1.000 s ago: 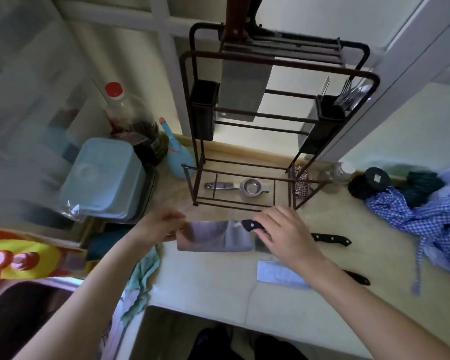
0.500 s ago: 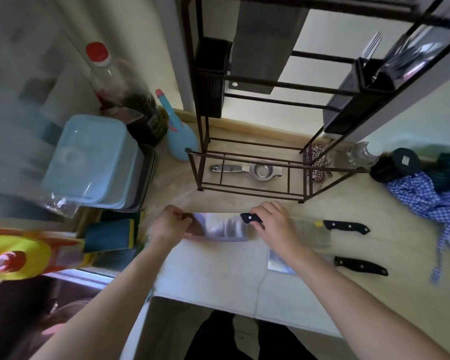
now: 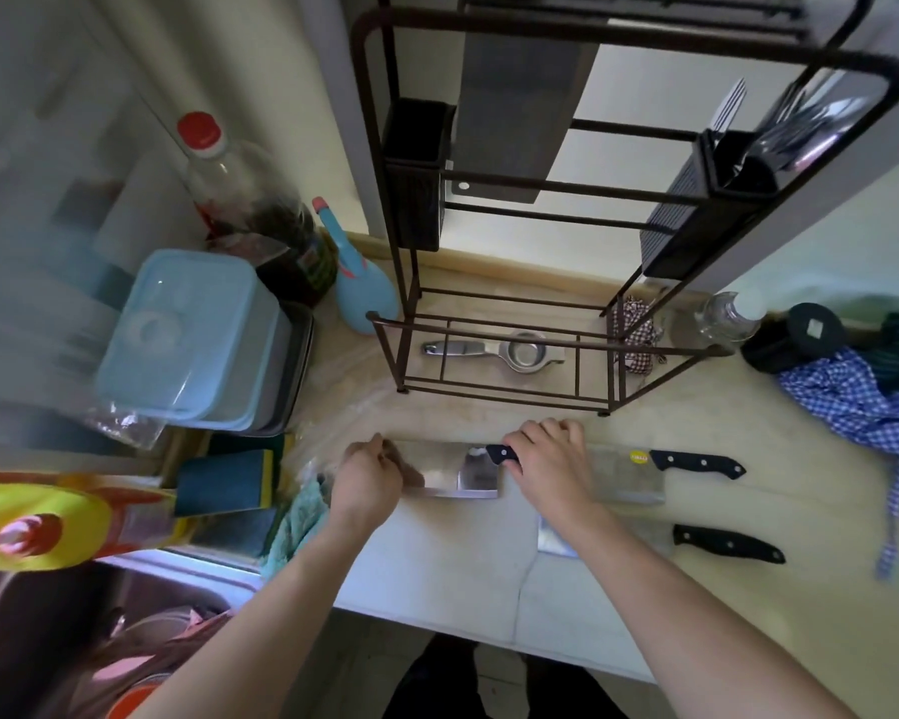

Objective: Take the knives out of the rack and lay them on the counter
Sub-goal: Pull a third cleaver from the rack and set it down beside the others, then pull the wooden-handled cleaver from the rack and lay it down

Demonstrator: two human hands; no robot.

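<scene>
Both hands are on the cleaver (image 3: 455,472): right hand (image 3: 551,461) clenched round its black handle, left hand (image 3: 367,477) pinching the blade's far end. It's low over the worktop (image 3: 452,557), front of the rack (image 3: 494,350). Best to set it flat, fingers off the edge. Broad shiny steel blade.

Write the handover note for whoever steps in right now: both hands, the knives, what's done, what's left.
Left hand: pinching the blade end of a cleaver.
Right hand: closed on that cleaver's black handle, blade low over the counter in front of the rack.
Done: two black-handled knives lie on the counter to the right, one with a yellow sticker, the other nearer the edge.
Left: let go of this cleaver, then take out the big blade hanging in the rack.
</scene>
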